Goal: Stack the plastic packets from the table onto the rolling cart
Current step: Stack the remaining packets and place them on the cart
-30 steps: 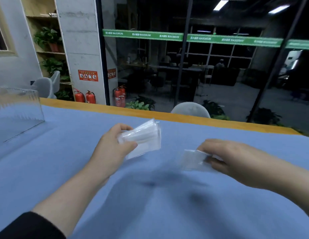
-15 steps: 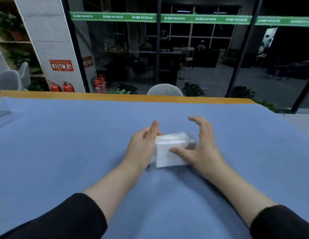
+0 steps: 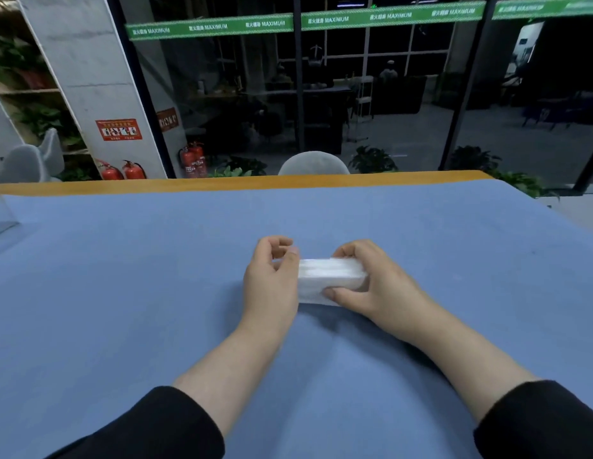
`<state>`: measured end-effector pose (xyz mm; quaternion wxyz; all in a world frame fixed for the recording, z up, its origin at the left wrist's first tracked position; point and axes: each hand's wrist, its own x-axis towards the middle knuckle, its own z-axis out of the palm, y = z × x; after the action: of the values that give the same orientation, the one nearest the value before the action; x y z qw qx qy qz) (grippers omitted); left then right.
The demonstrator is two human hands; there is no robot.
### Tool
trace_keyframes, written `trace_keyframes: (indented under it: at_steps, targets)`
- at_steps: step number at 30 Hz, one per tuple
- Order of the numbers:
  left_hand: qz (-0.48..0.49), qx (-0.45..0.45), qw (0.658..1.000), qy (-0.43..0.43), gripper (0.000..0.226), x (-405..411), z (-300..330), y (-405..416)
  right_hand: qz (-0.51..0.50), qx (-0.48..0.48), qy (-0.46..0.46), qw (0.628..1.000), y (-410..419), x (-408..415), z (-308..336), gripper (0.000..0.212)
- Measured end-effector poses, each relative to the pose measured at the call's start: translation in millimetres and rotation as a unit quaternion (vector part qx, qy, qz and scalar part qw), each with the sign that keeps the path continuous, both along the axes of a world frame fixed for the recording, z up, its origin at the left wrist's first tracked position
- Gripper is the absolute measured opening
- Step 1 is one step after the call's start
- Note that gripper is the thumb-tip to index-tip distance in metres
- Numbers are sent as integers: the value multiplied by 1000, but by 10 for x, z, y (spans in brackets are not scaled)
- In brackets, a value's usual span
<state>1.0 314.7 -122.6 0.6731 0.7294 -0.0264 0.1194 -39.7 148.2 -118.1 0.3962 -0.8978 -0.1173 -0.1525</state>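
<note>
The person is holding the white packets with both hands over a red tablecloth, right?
Not quite. The tablecloth is blue, not red, as the head view shows. The rest holds: the left hand and right hand hold the white packets between them.

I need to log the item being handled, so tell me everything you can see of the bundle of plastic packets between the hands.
The bundle of plastic packets is a white, oblong block in glossy clear film, with faint lengthwise layer lines suggesting several packets pressed together. It lies level, long side across the view, on or just above the blue table cover; which of the two cannot be told. The left hand holds its left end, thumb on the top edge. The right hand grips its right end, thumb along the near face.
</note>
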Motion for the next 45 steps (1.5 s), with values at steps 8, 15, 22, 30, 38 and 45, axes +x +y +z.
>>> trace_keyframes:
  at_steps: [8, 15, 22, 30, 38, 45]
  targets:
    - [-55, -15, 998, 11, 25, 62, -55, 26, 5, 11, 70, 997, -60, -22, 27, 29]
    - [-141, 10, 989, 42, 31, 90, 5, 102, -15, 31, 79, 996, -76, 4, -4, 26]
    - [-257, 178, 949, -42, 40, -59, 211, 232, -42, 73, 46, 995, -149, -314, 327, 29]
    - [-380, 201, 895, -118, 37, -1484, 629, -861, -216, 66, 15, 974, -924, -2435, 526, 36]
    - [-611, 236, 750, -94, 37, -3383, -11, -2131, -412, 100, 86, 902, -1591, -5015, -147, 36]
    - [-652, 234, 721, -35, 36, -4199, -853, -3091, -484, 100, 112, 862, -2255, -5862, -929, 41]
